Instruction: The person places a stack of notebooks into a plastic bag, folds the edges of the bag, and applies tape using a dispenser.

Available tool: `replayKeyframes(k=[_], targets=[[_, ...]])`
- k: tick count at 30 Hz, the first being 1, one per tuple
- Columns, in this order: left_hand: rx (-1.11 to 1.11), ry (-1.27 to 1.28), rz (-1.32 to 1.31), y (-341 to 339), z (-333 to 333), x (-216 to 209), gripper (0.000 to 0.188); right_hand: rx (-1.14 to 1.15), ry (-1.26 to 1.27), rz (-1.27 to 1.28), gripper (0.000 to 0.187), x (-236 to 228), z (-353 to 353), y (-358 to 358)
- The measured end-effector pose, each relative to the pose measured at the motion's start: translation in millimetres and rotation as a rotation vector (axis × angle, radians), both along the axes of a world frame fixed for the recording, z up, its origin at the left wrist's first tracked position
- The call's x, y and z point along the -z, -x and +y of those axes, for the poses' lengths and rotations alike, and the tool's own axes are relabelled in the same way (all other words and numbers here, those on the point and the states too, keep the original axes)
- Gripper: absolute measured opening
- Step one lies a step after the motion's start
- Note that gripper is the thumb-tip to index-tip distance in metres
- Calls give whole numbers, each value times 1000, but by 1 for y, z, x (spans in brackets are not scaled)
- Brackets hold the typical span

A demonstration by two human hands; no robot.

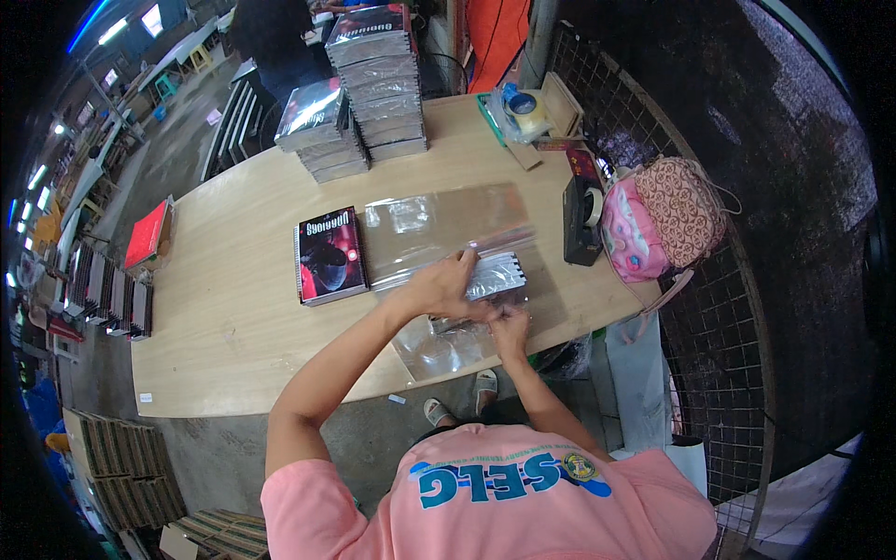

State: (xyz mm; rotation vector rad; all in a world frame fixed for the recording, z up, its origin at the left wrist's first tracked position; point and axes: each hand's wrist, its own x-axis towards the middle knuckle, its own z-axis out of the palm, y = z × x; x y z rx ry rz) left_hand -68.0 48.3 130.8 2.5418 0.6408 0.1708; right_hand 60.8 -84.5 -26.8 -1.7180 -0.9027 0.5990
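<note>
At the table's near side, a spiral-bound book [497, 273] lies in a clear plastic wrapper, its white coil edge facing up and right. My left hand [444, 286] is closed over the book's left part, fingers bent against the plastic. My right hand [510, 330] pinches the clear plastic [513, 297] at the book's near edge, close to the left fingertips. Its fingertips are partly hidden. More clear plastic sleeves [443, 219] lie flat beneath and beyond the book. Left of them rests a dark spiral-bound book [331, 257] with a red and black cover.
Tall stacks of wrapped books [383, 89] stand at the table's far edge. On the right are a black tape dispenser [582, 220], a pink and brown bag [663, 219] and tape rolls [523, 105]. Wire mesh [737, 280] borders the right side. A red-topped stack [149, 233] sits far left.
</note>
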Motion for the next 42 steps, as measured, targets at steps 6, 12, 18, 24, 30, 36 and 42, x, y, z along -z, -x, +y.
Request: replayKeyframes(k=[6,12,18,24,30,36,42], targets=[[-362,50,-211,-13,-13,-7,83,-373,410,959,42,41,-47,34],[-487,601,-949,61,-49,25,113,-425,-435,911,53,-80,-17,-49],[-438,746,-827,31,-54,106,130,-465,84,62,90,-2,0,-93],[-226,-306,-747,70,-35,-4,87,-520,-521,-417,81,-143,-8,-86],[146,-496,-436,89,-5,-97,40,-837,-258,-967,41,-232,0,-97],[-669,201,-1060,56,-89,69,81,-856,-262,-1231,22,-230,-16,-43],[-325,-212,-516,72,-84,58,71,-547,-290,-772,27,-252,-12,-60]])
